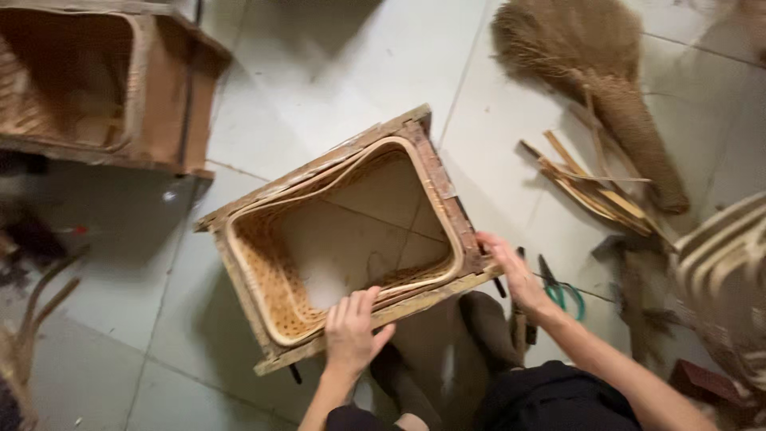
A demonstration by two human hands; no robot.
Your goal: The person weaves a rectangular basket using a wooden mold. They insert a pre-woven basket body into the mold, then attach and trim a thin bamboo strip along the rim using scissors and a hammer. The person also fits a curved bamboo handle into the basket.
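Hands hold a wooden frame [437, 179] w/ a woven rattan basket [275, 275] set inside; it stands on the tiled floor [335, 64], centre of view. Left hand [351, 331] lies flat on the near edge, fingers together over the rim. Right hand [511, 267] grips the right corner, fingers curled. Broom [614, 88], bamboo strips [590, 187] & green-handled scissors [562, 291] lie at right; 2nd frame [104, 88] at top left.

Left hand [351, 331] flat, fingers together, right hand [515, 267] curled, forearms extended
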